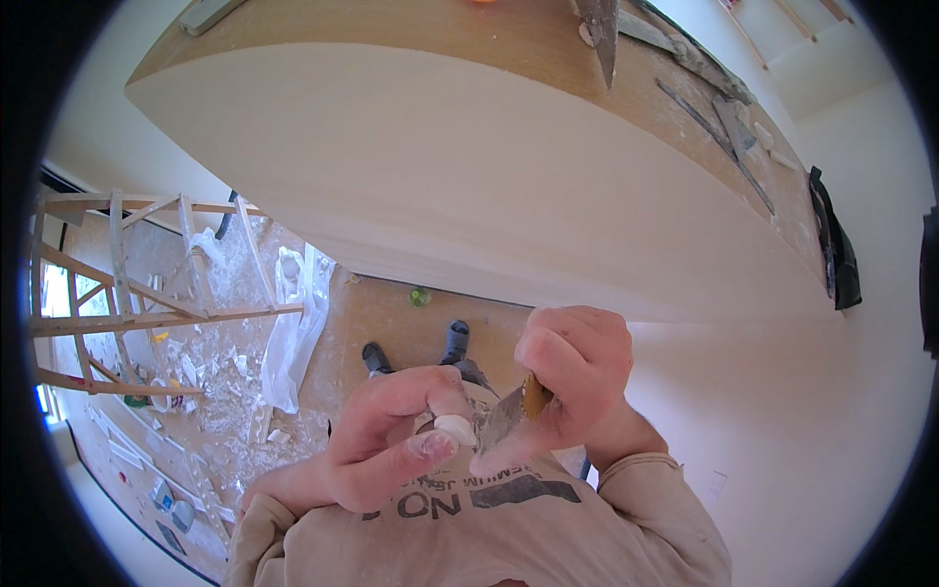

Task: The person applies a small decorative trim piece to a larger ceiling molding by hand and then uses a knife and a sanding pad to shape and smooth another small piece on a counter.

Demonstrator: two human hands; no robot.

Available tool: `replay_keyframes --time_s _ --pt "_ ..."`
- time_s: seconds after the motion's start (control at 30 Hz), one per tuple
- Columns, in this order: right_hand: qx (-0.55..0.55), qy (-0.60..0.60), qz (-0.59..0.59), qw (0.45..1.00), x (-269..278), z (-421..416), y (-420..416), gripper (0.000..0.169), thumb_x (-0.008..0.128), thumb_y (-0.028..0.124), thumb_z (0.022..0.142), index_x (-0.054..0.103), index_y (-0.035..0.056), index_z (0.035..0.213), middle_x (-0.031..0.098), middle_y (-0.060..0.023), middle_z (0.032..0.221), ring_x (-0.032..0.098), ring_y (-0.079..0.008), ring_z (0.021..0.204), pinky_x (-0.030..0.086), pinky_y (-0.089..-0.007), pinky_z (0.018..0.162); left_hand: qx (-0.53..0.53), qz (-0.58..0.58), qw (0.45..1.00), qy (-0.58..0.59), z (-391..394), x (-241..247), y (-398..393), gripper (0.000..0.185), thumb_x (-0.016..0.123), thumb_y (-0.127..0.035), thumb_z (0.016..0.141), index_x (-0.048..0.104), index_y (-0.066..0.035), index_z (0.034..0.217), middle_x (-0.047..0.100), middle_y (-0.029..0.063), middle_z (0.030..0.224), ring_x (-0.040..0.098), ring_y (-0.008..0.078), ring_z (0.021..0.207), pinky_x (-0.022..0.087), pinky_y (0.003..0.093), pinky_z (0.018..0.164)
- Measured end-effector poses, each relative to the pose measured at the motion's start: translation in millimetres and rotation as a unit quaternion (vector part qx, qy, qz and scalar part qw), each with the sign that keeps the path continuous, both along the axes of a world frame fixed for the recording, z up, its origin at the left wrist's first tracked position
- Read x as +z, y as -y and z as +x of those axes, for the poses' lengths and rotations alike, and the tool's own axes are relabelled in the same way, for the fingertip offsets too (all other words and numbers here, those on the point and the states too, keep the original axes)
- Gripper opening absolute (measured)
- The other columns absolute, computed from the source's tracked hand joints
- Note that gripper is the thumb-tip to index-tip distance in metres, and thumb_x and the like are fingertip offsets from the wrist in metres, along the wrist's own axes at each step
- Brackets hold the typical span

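In front of my chest, my left hand (396,440) pinches a small white lump (455,430) between thumb and fingertip. It looks like plaster or filler. My right hand (576,374) is closed around the yellowish handle of a putty knife (503,420). The knife's metal blade tilts downward, its edge close beside the white lump; whether the two touch is hard to tell. White dust marks the fingers of both hands.
Ahead rises a pale half wall (455,169) with a brown ledge holding a broad metal blade (603,44), scrapers (730,125) and a black bag (835,242). Wooden trestles (147,315), crumpled plastic sheeting (297,330) and scattered white debris (220,374) occupy the floor at left.
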State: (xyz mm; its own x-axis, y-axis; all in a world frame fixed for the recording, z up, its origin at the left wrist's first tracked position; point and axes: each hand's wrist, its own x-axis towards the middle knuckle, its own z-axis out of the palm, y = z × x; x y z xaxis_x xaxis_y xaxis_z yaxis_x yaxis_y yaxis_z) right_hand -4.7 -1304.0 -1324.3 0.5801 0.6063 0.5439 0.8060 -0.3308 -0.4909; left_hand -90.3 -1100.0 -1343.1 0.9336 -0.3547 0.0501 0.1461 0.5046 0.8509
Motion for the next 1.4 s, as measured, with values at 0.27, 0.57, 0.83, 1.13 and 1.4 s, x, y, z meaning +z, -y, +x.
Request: replay_keyframes --time_s 0.27,0.57,0.83,1.13,1.4 --pt "0.109 -0.230 0.126 0.959 -28.9 -7.8 10.1 0.050 0.074 0.053 0.085 0.053 0.0068 0.081 0.057 -0.0045 0.070 0.052 -0.0206 0.054 0.039 -0.0316 0.048 0.048 0.141 0.977 0.151 7.0 -3.7 -12.1 0.010 0.061 -0.008 0.091 0.065 0.000 0.095 0.057 0.0071 0.080 0.049 0.0166 0.066 0.036 0.0296 0.059" --pt "0.100 -0.044 0.082 0.991 -33.3 -5.8 10.4 0.051 0.083 0.041 0.077 0.069 0.0040 0.109 0.064 -0.0072 0.080 0.056 -0.0223 0.062 0.042 -0.0334 0.052 0.078 0.160 0.970 0.168 6.1 -4.2 -11.0 0.012 0.061 -0.007 0.092 0.068 0.002 0.096 0.063 0.0098 0.077 0.055 0.0219 0.066 0.041 0.0327 0.059" --pt "0.104 -0.427 0.224 0.870 -13.4 -29.4 -5.4 0.026 0.080 0.005 0.084 0.071 0.0009 0.108 0.066 -0.0072 0.081 0.058 -0.0130 0.067 0.041 -0.0267 0.057 0.080 0.219 0.960 0.153 5.1 -5.0 -17.5 0.011 0.063 -0.005 0.092 0.071 0.002 0.094 0.066 0.0098 0.076 0.060 0.0240 0.063 0.044 0.0321 0.057" --pt "0.100 -0.558 0.336 0.752 -22.6 -37.6 -10.0 0.009 0.071 -0.005 0.090 0.073 -0.0017 0.098 0.066 -0.0055 0.082 0.056 -0.0086 0.071 0.040 -0.0241 0.064 0.278 0.124 0.952 0.040 0.1 -9.4 9.2 0.024 0.078 -0.005 0.079 0.074 0.001 0.102 0.068 0.0110 0.090 0.065 0.0174 0.083 0.051 0.0286 0.071" --pt "0.077 -0.554 0.329 0.761 -11.3 -41.5 -0.3 0.006 0.071 -0.006 0.090 0.073 -0.0031 0.095 0.066 -0.0060 0.082 0.058 -0.0091 0.075 0.041 -0.0249 0.065 0.208 0.174 0.943 0.191 10.4 -15.6 6.4 0.034 0.084 -0.003 0.073 0.077 -0.001 0.106 0.070 0.0121 0.097 0.066 0.0200 0.088 0.052 0.0294 0.075"
